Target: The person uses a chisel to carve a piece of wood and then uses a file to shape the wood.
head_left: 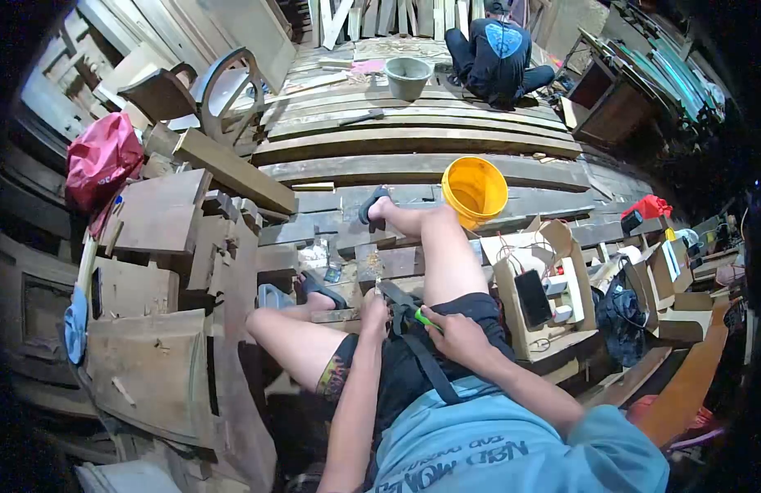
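Note:
My left hand (374, 314) is closed in front of my lap, with a small pale tip sticking up from its fingers. What it grips is too small to make out. Close by on the right, my right hand (461, 337) is wrapped round a bright green handle (428, 319), whose working end I cannot identify. A dark strap (429, 366) runs over my shorts between the two hands and up toward my shirt. Just beyond the left hand stands a wooden block (376, 261) with light crumbs or shavings on top.
A yellow bucket (475, 193) stands ahead, a grey bucket (408, 78) farther back. To the right, a cardboard box (577, 329) holds a phone (533, 297) and a power strip. Wood panels (150, 361) crowd the left. Another person (499, 57) sits at the back.

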The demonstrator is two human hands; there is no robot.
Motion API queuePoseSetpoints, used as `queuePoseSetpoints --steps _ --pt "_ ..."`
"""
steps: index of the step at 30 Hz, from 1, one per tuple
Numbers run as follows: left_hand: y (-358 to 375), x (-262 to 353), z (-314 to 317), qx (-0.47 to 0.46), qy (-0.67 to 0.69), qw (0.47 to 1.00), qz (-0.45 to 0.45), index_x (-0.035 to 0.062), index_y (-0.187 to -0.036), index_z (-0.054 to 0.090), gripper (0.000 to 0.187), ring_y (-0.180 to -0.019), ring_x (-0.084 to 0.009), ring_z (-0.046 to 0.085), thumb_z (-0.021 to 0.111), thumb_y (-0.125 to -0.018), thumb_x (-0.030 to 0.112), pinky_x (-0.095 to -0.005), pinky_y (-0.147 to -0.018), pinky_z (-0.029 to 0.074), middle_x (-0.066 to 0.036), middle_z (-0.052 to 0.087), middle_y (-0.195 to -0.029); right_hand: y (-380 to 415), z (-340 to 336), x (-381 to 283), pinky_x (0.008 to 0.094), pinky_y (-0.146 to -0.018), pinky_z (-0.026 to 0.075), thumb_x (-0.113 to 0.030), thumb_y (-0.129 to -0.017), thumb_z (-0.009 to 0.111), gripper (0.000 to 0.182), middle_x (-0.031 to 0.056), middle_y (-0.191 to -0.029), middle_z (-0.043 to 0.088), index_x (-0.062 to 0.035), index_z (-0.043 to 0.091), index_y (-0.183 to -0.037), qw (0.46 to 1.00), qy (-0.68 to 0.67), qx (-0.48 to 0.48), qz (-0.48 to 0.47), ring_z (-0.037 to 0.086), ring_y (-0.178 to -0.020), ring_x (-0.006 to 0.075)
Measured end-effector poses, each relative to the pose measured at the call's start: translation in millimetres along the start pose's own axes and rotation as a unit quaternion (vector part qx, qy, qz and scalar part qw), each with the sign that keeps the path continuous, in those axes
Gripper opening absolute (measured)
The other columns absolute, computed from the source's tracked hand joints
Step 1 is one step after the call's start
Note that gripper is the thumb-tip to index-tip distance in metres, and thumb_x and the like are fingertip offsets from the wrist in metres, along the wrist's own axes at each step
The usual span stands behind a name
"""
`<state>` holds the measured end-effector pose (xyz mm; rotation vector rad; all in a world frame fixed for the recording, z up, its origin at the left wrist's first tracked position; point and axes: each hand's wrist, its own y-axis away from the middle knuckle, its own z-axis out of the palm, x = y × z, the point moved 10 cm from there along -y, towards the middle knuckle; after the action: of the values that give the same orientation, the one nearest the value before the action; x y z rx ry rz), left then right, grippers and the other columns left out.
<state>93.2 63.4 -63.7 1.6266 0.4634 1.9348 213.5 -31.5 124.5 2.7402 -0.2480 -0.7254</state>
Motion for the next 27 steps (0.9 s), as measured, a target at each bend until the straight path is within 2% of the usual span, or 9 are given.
queuePoseSetpoints --steps 2,3,10,12,14,18,20,21,27 --pt "-5 -5 -7 0.031 -0.062 0.998 0.008 0.0080 -0.086 0.052 0.026 -0.046 -0.0077 0.039 0.032 -0.093 0.025 -0.0251 -0.039 0.036 0.002 0.043 -0.061 -1 1 2 0.0489 -0.067 0.047 -0.027 -0.085 0.050 0.038 0.0224 -0.074 0.060 -0.0210 0.050 -0.122 1.000 -0.002 0.002 -0.001 0.058 -0.072 0.0395" --pt "-2 -7 -1 0.006 -0.007 1.000 -0.013 0.0081 -0.089 0.053 0.027 -0.047 -0.0089 0.041 0.033 -0.093 0.025 -0.0258 -0.040 0.039 0.002 0.044 -0.061 -2 4 3 0.0486 -0.067 0.047 -0.027 -0.084 0.050 0.038 0.0224 -0.074 0.060 -0.0209 0.050 -0.122 1.000 -0.002 0.001 -0.006 0.058 -0.072 0.0394" --pt "3 -1 -8 0.050 -0.042 0.998 0.018 0.0086 -0.082 0.050 0.026 -0.047 -0.0099 0.043 0.034 -0.092 0.026 -0.0266 -0.039 0.039 0.001 0.044 -0.061 -4 4 -1 0.0492 -0.060 0.047 -0.028 -0.084 0.050 0.038 0.0236 -0.070 0.059 -0.0186 0.051 -0.121 0.999 0.027 0.011 -0.030 0.058 -0.064 0.0399" --pt "-1 -11 -3 0.011 -0.005 1.000 0.003 0.0151 -0.085 0.048 0.020 -0.046 -0.0091 0.040 0.037 -0.092 0.030 -0.0262 -0.040 0.038 0.004 0.038 -0.061 -5 3 -2 0.0488 -0.059 0.048 -0.027 -0.085 0.049 0.039 0.0228 -0.067 0.059 -0.0166 0.050 -0.122 0.999 0.028 0.012 -0.039 0.059 -0.062 0.0398" --pt "-2 -10 1 -0.040 0.053 0.997 0.025 0.0144 -0.086 0.047 0.017 -0.049 -0.0094 0.043 0.037 -0.092 0.026 -0.0261 -0.041 0.039 0.004 0.041 -0.063 -11 10 -4 0.0483 -0.058 0.048 -0.026 -0.085 0.048 0.038 0.0218 -0.065 0.058 -0.0151 0.050 -0.121 0.998 0.044 0.008 -0.051 0.059 -0.061 0.0391" --pt "-7 -14 -4 0.011 -0.002 1.000 -0.008 0.0114 -0.090 0.053 0.021 -0.053 -0.0117 0.049 0.036 -0.092 0.023 -0.0276 -0.041 0.040 0.001 0.049 -0.070 -14 15 -6 0.0482 -0.059 0.048 -0.026 -0.086 0.047 0.036 0.0207 -0.064 0.058 -0.0146 0.051 -0.120 0.996 0.048 0.022 -0.072 0.059 -0.061 0.0378" --pt "15 16 -5 0.073 -0.071 0.994 0.043 0.0054 -0.088 0.053 0.025 -0.054 -0.0116 0.048 0.032 -0.091 0.018 -0.0260 -0.041 0.039 -0.002 0.050 -0.068 -6 5 -9 0.0484 -0.059 0.048 -0.026 -0.086 0.046 0.036 0.0209 -0.065 0.059 -0.0158 0.050 -0.121 0.998 0.025 0.006 -0.058 0.059 -0.062 0.0379" --pt "21 23 -3 0.060 -0.090 0.993 0.037 0.0053 -0.095 0.053 0.025 -0.059 -0.0125 0.051 0.032 -0.092 0.019 -0.0257 -0.042 0.040 -0.004 0.052 -0.075 -4 2 -7 0.0487 -0.059 0.047 -0.026 -0.086 0.046 0.037 0.0212 -0.066 0.059 -0.0168 0.049 -0.122 0.998 0.014 0.012 -0.053 0.059 -0.062 0.0382" --pt "19 22 4 0.037 -0.119 0.992 0.017 0.0049 -0.098 0.051 0.025 -0.058 -0.0130 0.050 0.032 -0.092 0.020 -0.0268 -0.043 0.041 -0.004 0.051 -0.074 -8 11 2 0.0489 -0.062 0.048 -0.028 -0.087 0.046 0.038 0.0224 -0.067 0.059 -0.0187 0.048 -0.124 0.998 0.024 0.014 -0.052 0.059 -0.064 0.0393"
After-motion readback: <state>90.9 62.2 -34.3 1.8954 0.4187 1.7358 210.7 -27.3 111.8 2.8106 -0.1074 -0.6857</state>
